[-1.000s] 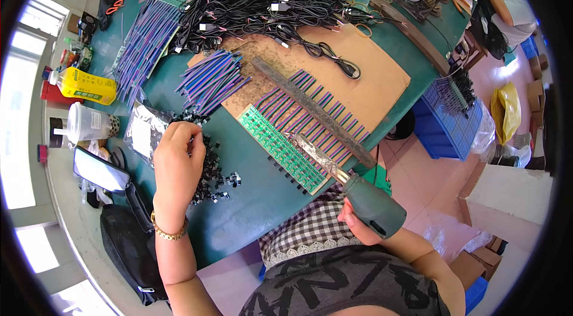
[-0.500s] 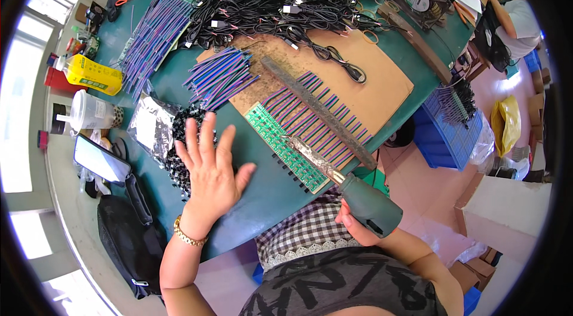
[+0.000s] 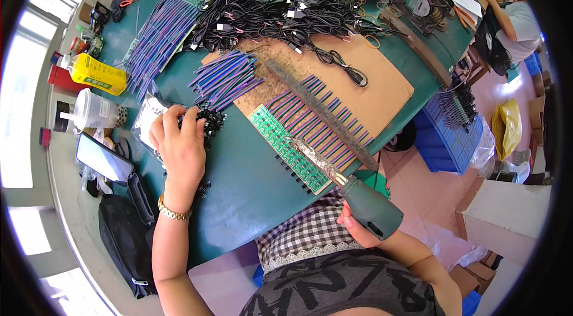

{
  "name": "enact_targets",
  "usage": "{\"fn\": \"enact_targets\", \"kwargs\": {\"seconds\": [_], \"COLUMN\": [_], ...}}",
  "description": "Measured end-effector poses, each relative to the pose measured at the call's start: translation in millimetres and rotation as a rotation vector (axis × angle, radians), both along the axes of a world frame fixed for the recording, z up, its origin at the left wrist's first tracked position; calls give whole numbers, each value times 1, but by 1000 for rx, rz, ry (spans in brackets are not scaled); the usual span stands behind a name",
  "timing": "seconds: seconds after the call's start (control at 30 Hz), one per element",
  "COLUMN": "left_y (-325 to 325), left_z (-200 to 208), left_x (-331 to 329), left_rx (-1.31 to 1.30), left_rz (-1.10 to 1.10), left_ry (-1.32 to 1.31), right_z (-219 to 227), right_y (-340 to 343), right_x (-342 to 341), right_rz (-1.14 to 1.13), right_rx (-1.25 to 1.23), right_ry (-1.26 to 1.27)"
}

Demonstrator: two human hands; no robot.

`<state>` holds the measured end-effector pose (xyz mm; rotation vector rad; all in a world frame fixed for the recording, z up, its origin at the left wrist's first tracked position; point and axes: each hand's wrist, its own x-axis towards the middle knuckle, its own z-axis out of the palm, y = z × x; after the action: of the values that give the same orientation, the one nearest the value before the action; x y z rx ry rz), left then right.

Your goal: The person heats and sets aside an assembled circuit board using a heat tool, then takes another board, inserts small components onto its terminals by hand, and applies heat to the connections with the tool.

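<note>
My left hand (image 3: pixel 179 152) is over a pile of small black parts (image 3: pixel 212 122), fingers curled down into it. Its fingertips are partly hidden, so what they pinch does not show. My right hand (image 3: pixel 357 226) is closed round the dark green handle of a soldering iron (image 3: pixel 371 208). The iron's metal tip lies over a green circuit board panel (image 3: pixel 268 131), near its middle. Purple, blue and black wires (image 3: pixel 310 113) run from the panel's far edge under a rusty metal bar (image 3: pixel 322 114). Small black pieces stick out along the panel's near edge.
A cardboard sheet (image 3: pixel 388 77) lies under the wires. Beyond it is a heap of black cables (image 3: pixel 268 5). Wire bundles (image 3: pixel 224 80) lie left of the cardboard. A fan (image 3: pixel 418 2) stands far right, a phone (image 3: pixel 104 158) at left, and a blue crate (image 3: pixel 447 143) below the table's right edge.
My left hand has moved left and slightly away from me onto the black parts, its spread fingers now curled. The soldering iron and my right hand have stayed nearly in place.
</note>
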<state>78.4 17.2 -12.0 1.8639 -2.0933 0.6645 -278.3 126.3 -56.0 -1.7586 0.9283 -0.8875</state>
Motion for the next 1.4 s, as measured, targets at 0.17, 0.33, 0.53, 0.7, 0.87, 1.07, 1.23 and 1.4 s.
{"fn": "enact_targets", "kwargs": {"seconds": [0.17,0.33,0.53,0.7,0.87,1.07,1.23,1.4], "left_y": [-2,-14,-9,-8,4,12,18,12], "left_z": [16,10,5,6,9,6,-3,0], "left_x": [-7,-28,-30,-33,-46,-70,-71,-65], "left_rx": [89,144,149,-2,129,234,265,221], "left_rz": [-223,-264,-204,-228,-416,-536,-522,-688], "left_ry": [312,255,193,125,414,683,801,564], "right_z": [4,9,5,3,-2,-2,-2,0], "right_y": [-7,-12,-7,-10,-11,-11,-10,-9], "right_x": [3,12,7,5,0,10,16,9], "right_rz": [37,1,-17,37,60,-131,-226,-179], "right_rx": [-27,-94,15,5,58,63,133,93], "right_ry": [47,-19,14,44,61,-17,-114,-47]}}
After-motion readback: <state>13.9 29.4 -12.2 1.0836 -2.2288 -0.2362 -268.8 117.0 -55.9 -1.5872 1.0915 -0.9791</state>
